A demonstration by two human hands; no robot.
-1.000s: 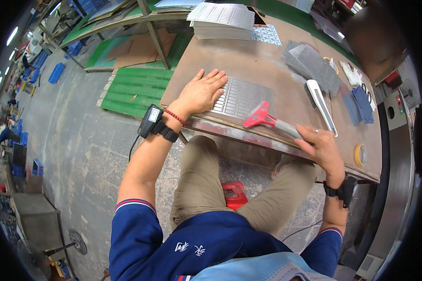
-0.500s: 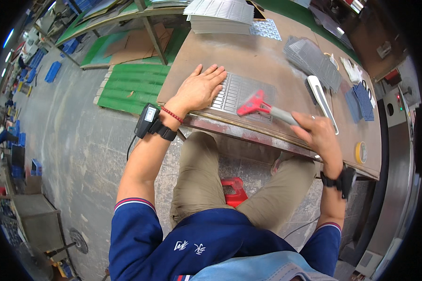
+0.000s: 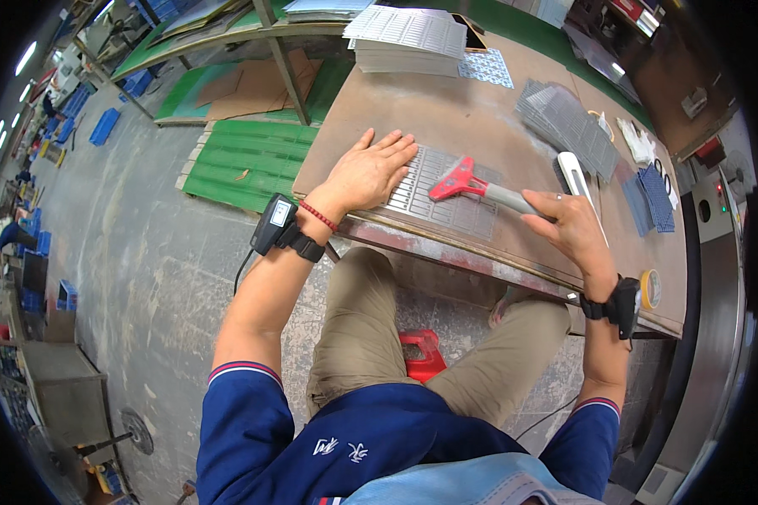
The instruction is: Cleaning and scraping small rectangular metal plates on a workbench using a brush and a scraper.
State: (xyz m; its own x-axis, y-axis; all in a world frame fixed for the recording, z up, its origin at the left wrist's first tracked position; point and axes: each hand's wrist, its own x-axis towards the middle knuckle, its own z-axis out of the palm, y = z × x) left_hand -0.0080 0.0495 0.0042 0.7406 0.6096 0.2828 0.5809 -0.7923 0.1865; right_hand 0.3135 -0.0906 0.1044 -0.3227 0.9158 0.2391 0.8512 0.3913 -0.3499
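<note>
A thin perforated sheet with rows of slots lies flat near the front edge of the brown table. My left hand rests flat on its left end, fingers stretched out and slightly apart. In my right hand is the grey handle of a scraper; the fingers are wrapped round it. The scraper's red head sits over the middle of the sheet, its blade edge toward my left hand. Whether the blade touches the sheet I cannot tell.
A tall stack of pale sheets stands at the table's back. Grey slotted sheets lie fanned at the right, with a white-handled brush, blue sheets and a yellow tape roll nearby. A green pallet is on the floor at left.
My right hand and the scraper stay at nearly the same spot over the sheet; the hand was blurred and now shows sharper. The left hand stays pressed on the sheet. The whole view has shifted slightly.
</note>
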